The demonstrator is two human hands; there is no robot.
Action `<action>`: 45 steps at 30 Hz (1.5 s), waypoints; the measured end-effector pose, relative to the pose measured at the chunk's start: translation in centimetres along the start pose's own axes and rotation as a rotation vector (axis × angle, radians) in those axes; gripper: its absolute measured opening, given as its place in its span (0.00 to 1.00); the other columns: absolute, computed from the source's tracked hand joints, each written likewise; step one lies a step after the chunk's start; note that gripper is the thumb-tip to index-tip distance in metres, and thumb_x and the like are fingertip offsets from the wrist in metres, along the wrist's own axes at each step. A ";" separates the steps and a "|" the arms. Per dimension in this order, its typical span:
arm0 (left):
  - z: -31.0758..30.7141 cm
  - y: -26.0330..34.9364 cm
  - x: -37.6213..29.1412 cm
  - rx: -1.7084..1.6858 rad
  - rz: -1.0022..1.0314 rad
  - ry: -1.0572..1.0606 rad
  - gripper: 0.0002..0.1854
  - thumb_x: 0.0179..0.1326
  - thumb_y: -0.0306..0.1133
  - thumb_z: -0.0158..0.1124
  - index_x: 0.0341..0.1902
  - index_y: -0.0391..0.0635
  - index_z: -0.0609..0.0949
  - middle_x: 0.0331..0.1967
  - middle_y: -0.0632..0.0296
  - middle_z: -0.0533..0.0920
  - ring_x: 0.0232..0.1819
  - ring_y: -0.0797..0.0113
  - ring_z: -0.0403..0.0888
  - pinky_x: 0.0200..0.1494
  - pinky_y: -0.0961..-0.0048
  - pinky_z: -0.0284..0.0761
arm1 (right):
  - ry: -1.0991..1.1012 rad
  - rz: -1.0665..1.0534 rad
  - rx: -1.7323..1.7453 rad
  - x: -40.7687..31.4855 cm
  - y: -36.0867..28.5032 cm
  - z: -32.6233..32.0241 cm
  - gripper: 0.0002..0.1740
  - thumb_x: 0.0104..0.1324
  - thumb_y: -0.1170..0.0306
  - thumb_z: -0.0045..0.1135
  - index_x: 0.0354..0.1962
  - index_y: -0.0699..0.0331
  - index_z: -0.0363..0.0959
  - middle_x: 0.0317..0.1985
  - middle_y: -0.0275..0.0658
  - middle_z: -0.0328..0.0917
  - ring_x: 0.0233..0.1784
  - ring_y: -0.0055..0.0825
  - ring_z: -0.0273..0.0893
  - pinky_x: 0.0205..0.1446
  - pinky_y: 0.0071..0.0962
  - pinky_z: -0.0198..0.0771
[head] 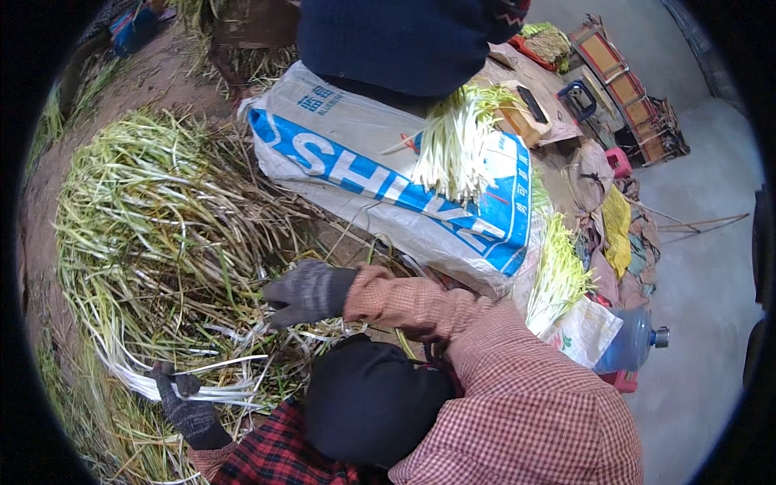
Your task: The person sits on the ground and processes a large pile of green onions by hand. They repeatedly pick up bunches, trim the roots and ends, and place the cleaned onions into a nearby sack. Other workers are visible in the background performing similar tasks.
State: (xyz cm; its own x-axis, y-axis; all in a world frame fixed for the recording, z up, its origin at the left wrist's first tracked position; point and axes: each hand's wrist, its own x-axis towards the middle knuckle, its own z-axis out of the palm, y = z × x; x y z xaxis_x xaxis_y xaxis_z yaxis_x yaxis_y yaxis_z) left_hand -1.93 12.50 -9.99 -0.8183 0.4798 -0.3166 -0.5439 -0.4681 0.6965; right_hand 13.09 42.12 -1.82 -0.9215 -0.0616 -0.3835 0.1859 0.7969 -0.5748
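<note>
My left hand (185, 403), in a dark knitted glove with worn fingertips, grips a bundle of long white stems (227, 394) at the lower left. Their pale yellow-green leaves run up the left side into a big heap of blanched chive-like leaves (139, 194). My right hand (306, 296), in a grey glove, reaches over the heap's right edge with its fingers apart and nothing visible in them. Whether it touches the leaves below, I cannot tell. Dry brown leaves and loose white stems lie between my hands.
Another person in dark clothing (394, 48) is at the top. On a printed woven sack (388, 176) lies a bunch of trimmed white stems (458, 145); another bunch (555, 273) is to its right. Farther right are a water jug (624, 339), yellow cloth (617, 233) and a wooden-slatted frame (624, 88).
</note>
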 end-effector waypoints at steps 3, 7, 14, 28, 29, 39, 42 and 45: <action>6.0 -0.6 -1.1 -0.043 -0.033 0.187 0.11 0.59 0.41 0.46 0.34 0.48 0.71 0.19 0.71 0.71 0.08 0.82 0.56 0.12 0.82 0.54 | 0.043 -0.168 0.110 2.1 -2.7 0.5 0.26 0.48 0.50 0.49 0.36 0.62 0.68 0.31 0.47 0.72 0.35 0.43 0.70 0.38 0.40 0.63; 2.7 -0.6 -0.3 -0.028 0.004 0.122 0.18 0.59 0.45 0.45 0.46 0.46 0.67 0.21 0.69 0.72 0.11 0.78 0.61 0.16 0.81 0.60 | -0.005 -0.369 0.221 6.0 -4.4 6.7 0.22 0.49 0.54 0.46 0.35 0.61 0.69 0.31 0.47 0.72 0.35 0.44 0.70 0.39 0.40 0.63; 3.3 -0.8 0.0 0.037 0.007 0.248 0.20 0.56 0.47 0.49 0.47 0.48 0.67 0.20 0.66 0.71 0.16 0.72 0.66 0.19 0.77 0.65 | 0.026 -0.390 0.219 6.1 -5.8 8.1 0.17 0.53 0.56 0.45 0.33 0.60 0.69 0.23 0.47 0.71 0.27 0.46 0.69 0.31 0.40 0.64; 5.1 9.8 -3.8 -0.218 0.522 0.100 0.21 0.60 0.47 0.41 0.14 0.51 0.65 0.03 0.72 0.58 0.05 0.81 0.51 0.10 0.83 0.48 | -0.016 -0.010 -0.133 10.1 -3.1 4.1 0.20 0.55 0.52 0.41 0.36 0.58 0.67 0.27 0.46 0.73 0.32 0.43 0.72 0.37 0.37 0.66; 4.5 10.1 -4.0 -0.236 0.532 0.114 0.21 0.60 0.47 0.41 0.16 0.48 0.68 0.04 0.72 0.59 0.05 0.81 0.51 0.09 0.83 0.49 | -0.019 0.030 -0.219 11.0 -3.1 3.5 0.20 0.55 0.52 0.42 0.36 0.59 0.67 0.29 0.46 0.73 0.34 0.42 0.72 0.39 0.37 0.66; 1.7 3.0 -1.9 -0.496 -0.024 0.046 0.14 0.61 0.44 0.40 0.37 0.49 0.71 0.08 0.74 0.59 0.04 0.80 0.51 0.09 0.80 0.50 | 0.047 0.310 -0.241 17.6 -1.1 4.4 0.27 0.55 0.50 0.38 0.42 0.63 0.67 0.43 0.46 0.70 0.48 0.39 0.67 0.51 0.36 0.59; 1.6 3.2 -2.1 -0.390 -0.020 0.088 0.13 0.61 0.43 0.40 0.36 0.49 0.71 0.08 0.74 0.60 0.04 0.80 0.51 0.09 0.80 0.49 | 0.165 0.224 -0.126 17.0 -1.6 4.6 0.25 0.55 0.51 0.38 0.38 0.63 0.69 0.40 0.47 0.70 0.45 0.41 0.68 0.49 0.36 0.60; 2.6 3.5 -2.3 -0.405 -0.037 0.178 0.12 0.61 0.42 0.40 0.36 0.49 0.71 0.10 0.74 0.61 0.04 0.80 0.51 0.09 0.80 0.49 | 0.297 0.004 0.010 14.0 -2.3 5.2 0.21 0.55 0.53 0.40 0.34 0.61 0.69 0.31 0.48 0.73 0.36 0.42 0.71 0.41 0.37 0.65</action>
State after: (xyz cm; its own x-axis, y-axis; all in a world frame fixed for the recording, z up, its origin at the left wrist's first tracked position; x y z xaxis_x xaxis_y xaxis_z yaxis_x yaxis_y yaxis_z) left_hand -1.45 11.67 -5.14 -0.7969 0.3827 -0.4675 -0.5734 -0.7229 0.3856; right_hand 1.56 36.27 -9.59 -0.9799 0.1211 -0.1584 0.1917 0.7910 -0.5811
